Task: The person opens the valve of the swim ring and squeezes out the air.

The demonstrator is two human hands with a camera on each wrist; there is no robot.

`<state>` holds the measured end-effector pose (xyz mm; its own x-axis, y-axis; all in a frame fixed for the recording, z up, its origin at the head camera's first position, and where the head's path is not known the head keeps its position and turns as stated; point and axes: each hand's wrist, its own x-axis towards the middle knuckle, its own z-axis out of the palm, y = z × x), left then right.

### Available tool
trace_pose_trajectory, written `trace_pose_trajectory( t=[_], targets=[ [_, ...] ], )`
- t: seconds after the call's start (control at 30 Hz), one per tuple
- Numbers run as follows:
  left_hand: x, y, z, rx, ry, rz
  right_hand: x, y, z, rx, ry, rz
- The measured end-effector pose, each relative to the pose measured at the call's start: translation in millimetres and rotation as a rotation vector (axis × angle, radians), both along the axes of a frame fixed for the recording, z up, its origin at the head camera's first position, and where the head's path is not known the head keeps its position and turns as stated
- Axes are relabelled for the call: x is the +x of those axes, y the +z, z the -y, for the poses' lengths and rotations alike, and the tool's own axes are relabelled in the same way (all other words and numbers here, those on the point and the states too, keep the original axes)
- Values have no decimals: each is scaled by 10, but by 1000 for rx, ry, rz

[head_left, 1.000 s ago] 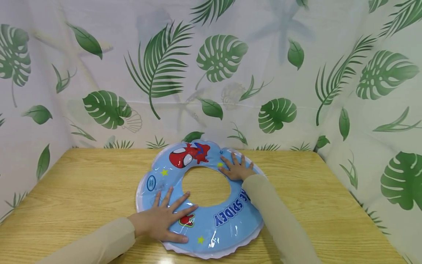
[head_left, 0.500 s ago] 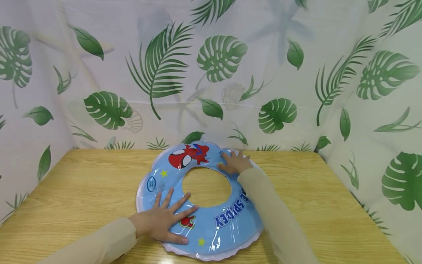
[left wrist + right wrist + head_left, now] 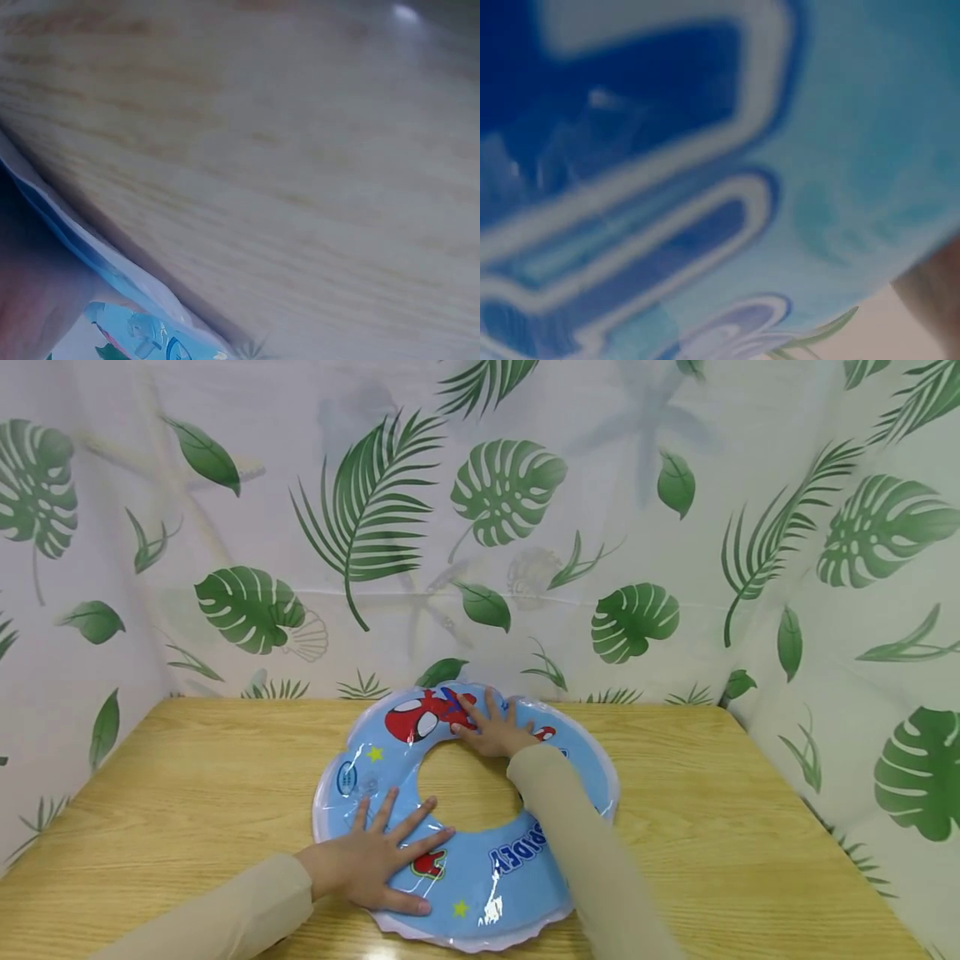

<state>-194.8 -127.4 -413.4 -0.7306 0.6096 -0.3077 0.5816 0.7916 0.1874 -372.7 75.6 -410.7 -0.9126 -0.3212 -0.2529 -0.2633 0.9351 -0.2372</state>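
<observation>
A light blue inflatable swim ring (image 3: 517, 897) with a white wavy edge lies flat on the wooden table, printed with a red masked figure, yellow stars and "SPIDEY" lettering. My left hand (image 3: 367, 864) rests spread on its near left part. On the far side, my right hand (image 3: 495, 731) lies over the ring with fingers spread, the fingertips at the red figure. The right sleeve covers part of the lettering. In the left wrist view the ring's white edge (image 3: 142, 281) runs beside the hand (image 3: 37, 300). Big blue letters (image 3: 667, 232) fill the right wrist view.
The wood-grain table (image 3: 712, 827) extends around the ring on both sides. Behind it and at the sides hangs a white cloth (image 3: 555, 635) printed with green leaves; the ring's far edge comes close to it.
My right hand has slid left along the far part of the ring, from the upper right toward the red figure. A small red print at the right now shows. The left hand stays in place.
</observation>
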Motion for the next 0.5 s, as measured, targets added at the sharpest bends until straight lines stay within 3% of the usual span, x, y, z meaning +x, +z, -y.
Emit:
trace_pose_trajectory(
  t=[0.5],
  targets=[
    [-1,33,-14,8,-13,-1,37,-102,94,109,-58,40]
  ],
)
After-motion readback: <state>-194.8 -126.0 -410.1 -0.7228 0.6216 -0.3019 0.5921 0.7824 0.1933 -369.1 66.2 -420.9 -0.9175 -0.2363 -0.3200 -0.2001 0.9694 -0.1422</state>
